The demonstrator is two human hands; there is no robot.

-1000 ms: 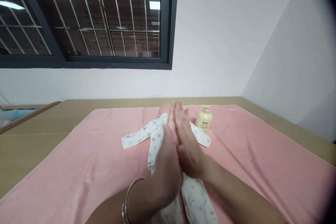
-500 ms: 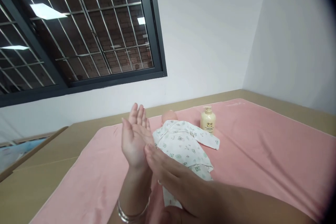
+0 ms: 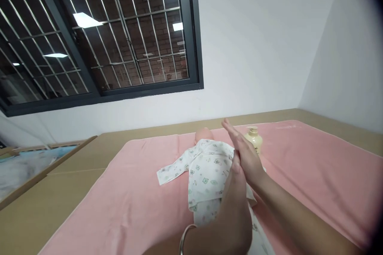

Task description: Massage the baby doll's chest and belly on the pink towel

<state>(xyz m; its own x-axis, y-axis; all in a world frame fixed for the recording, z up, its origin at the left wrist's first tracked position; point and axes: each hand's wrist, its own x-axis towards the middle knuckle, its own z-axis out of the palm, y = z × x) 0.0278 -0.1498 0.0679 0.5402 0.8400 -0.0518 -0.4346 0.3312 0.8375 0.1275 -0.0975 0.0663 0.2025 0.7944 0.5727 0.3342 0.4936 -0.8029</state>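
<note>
My left hand (image 3: 233,203), with a silver bangle at the wrist, is held upright in front of me, its palm side against my right hand (image 3: 248,157). My right hand is flat, its fingers stretched out and pointing up and to the left. Neither hand visibly holds anything; part of the left fingers is hidden. Behind them a baby doll (image 3: 206,167) lies in a white printed outfit, one sleeve spread to the left. The hands cover its other side. Just beyond the right hand stands a cream pump bottle (image 3: 254,138), partly hidden.
A pink blanket (image 3: 149,195) is spread under the doll on a tan surface (image 3: 80,175) with a raised edge at the left. A barred window (image 3: 134,32) and white walls (image 3: 254,40) stand behind. Something pale blue and white (image 3: 32,163) lies past the left edge.
Both hands have moved right, off the doll's left sleeve. The left palm was turned up with the right fingers on its heel; now the palms meet upright. The view has shifted left.
</note>
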